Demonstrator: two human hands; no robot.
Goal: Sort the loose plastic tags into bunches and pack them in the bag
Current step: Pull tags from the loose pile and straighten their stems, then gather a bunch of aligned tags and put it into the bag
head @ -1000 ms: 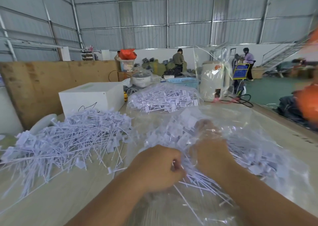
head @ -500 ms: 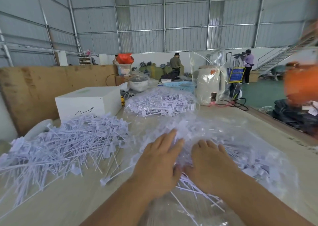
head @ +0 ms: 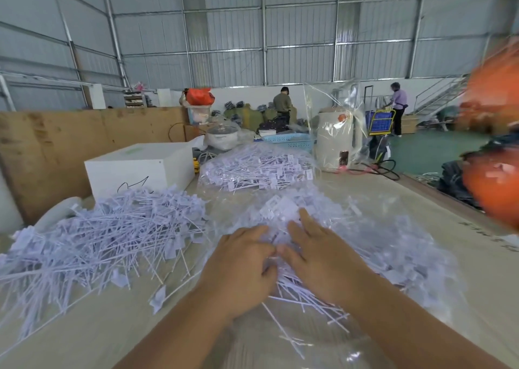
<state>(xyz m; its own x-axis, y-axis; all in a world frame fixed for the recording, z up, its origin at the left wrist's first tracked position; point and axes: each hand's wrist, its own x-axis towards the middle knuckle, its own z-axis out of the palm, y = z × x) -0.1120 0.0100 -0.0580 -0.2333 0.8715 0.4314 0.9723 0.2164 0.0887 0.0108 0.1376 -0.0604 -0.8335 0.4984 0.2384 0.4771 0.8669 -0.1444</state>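
Clear crinkled plastic, the wide transparent bag (head: 393, 256), lies flat on the pale wooden table (head: 84, 340) near its front edge, toward the right, and through it we see a thick layer of white plastic tags with thin stems (head: 309, 292). We have both hands on top of that bag. Our left hand (head: 241, 273) lies palm down with its fingers loosely bent over the film, and our right hand (head: 317, 262) lies just beside it with fingers stretched forward and slightly fanned; the two hands touch at the fingertips near the middle. We cannot tell whether the left fingers pinch any tag or only press on the plastic.

Left of the bag, along the table's left side, a large loose heap of the same white tags (head: 98, 245) spreads out, a few stray pieces reaching toward the left hand. Behind the bag, toward the table's far edge, a second filled clear bag of tags (head: 258, 169) rests. At the far left corner stands a white rectangular box (head: 140, 169), and at the far right a cream cylindrical appliance wrapped in clear plastic (head: 334, 141). A blurred orange shape (head: 494, 177) fills the right edge of the view.
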